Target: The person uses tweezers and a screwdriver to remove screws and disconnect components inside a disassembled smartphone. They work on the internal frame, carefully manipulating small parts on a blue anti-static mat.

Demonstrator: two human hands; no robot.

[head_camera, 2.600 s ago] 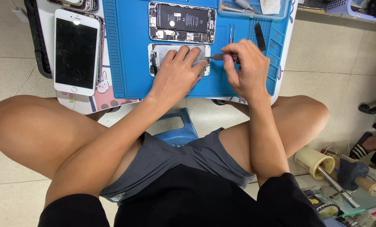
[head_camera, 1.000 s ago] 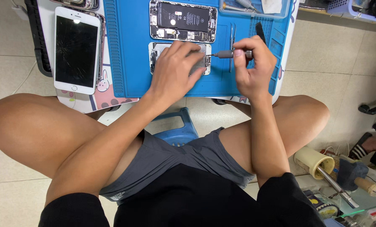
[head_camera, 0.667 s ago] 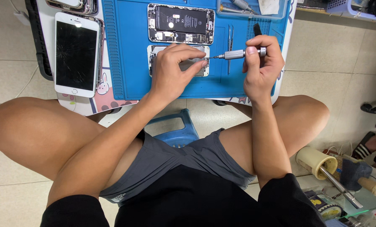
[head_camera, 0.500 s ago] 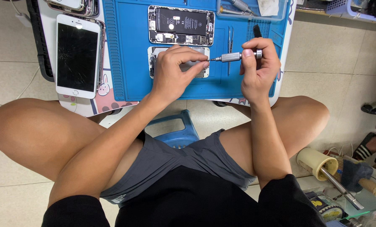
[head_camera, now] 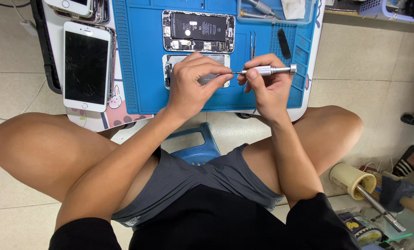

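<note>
The bench (head_camera: 54, 60) carries a blue work mat (head_camera: 147, 69). At the mat's far side lies an opened phone body (head_camera: 198, 31) with its battery showing. Left of the mat lies a white phone (head_camera: 86, 65) with a cracked screen. The left hand (head_camera: 193, 83) presses on a metal phone plate (head_camera: 218, 60) at the middle of the mat, its grip closed at the screwdriver tip. The right hand (head_camera: 267, 85) has its grip clenched around a silver screwdriver (head_camera: 267, 71), held level, pointing to the plate. Thin tweezers (head_camera: 253, 41) lie just above
</note>
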